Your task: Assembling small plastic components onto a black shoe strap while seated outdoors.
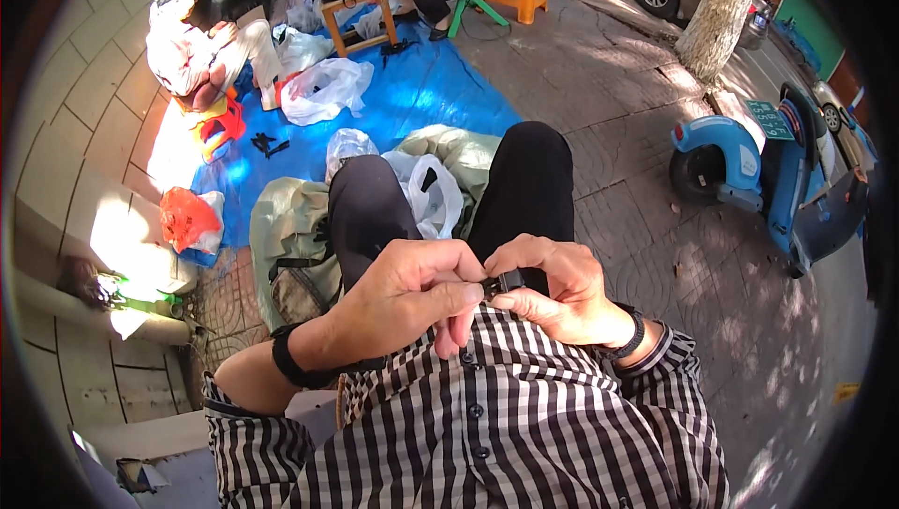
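Observation:
Above my lap, my left hand [407,298] and my right hand [562,289] meet at a small black plastic part [508,281] with a boxy end. My right thumb and index finger pinch its boxy side. The left thumb and index finger are closed on its other end, where fingertips hide most of it. I cannot make out the part's exact kind. Below the hands, between my knees, lies a white plastic bag [435,195] with something dark in it.
A blue tarp [449,88] with plastic bags and black pieces [269,144] lies ahead. Pale green sacks [290,228] are by my legs. People sit on stools farther off, near a small wooden table [361,13]. A blue scooter [749,162] and a tree [721,17] stand at right.

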A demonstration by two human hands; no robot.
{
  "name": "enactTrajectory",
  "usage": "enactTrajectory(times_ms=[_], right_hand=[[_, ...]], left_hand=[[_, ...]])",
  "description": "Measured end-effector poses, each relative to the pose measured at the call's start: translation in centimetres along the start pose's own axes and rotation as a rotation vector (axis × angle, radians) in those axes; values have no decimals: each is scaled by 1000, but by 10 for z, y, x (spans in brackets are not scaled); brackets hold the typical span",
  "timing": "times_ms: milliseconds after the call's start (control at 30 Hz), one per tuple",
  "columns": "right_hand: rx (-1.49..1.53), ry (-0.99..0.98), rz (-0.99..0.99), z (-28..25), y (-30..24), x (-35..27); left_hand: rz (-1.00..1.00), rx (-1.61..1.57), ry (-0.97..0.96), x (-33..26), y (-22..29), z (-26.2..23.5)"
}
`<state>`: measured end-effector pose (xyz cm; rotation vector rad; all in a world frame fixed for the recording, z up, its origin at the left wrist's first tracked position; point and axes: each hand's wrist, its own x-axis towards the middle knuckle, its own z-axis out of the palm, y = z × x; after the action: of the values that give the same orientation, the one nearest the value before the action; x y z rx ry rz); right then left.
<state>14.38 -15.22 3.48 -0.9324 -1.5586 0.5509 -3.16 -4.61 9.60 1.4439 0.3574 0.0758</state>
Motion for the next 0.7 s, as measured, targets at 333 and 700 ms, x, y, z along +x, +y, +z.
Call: enactTrajectory(times_ms=[333, 700], right_hand=[[-112, 85, -124, 0, -1, -6], [-29, 107, -219, -5, 1, -8]], left_hand=[[-14, 77, 8, -2, 0, 9], [59, 329, 35, -1, 15, 19]])
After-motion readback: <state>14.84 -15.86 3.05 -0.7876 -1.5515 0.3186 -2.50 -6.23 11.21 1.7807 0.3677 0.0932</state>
